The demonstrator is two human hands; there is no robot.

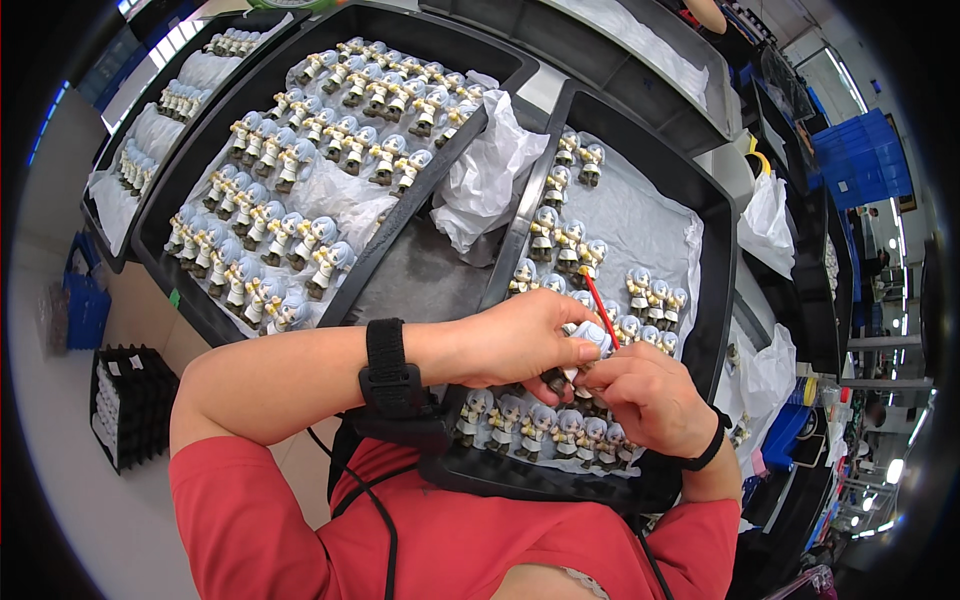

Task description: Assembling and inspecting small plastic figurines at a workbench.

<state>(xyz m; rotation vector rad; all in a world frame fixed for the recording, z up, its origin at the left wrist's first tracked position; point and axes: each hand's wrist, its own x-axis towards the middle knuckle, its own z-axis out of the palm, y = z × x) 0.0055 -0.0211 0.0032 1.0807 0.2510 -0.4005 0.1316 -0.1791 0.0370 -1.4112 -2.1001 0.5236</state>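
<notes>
A: What is each hand doing here?

B: The left hand (pixel 515 340) is closed around a small figurine (pixel 592 338), thumb and fingers pinching it at chest height over the near tray (pixel 715 260). The right hand (pixel 650 395) sits just beside and a little below it, fingers together on a thin red brush (pixel 601 297) whose handle sticks up past the left hand's knuckles.

A: How does the figurine look?

B: Pale bluish-white hair, a light body, dark legs, like the rows of finished figurines (pixel 555 425) standing right under both hands. Most of it is hidden by fingers, so I can't tell which part the brush tip touches.

A: What could go wrong?

B: In my judgement, three things. The grip is tight on a small piece, so a twist of the left hand could smear wet paint with a fingertip. The hands hover close above the standing rows, and a dropped wrist or forearm could knock them over like dominoes. And the figurine could slip and fall among them.

A: Anything farther away?

B: Beyond the left hand lies crumpled white wrapping (pixel 485 170), and farther off to its left a second tray (pixel 190 270) full of figurines.
</notes>
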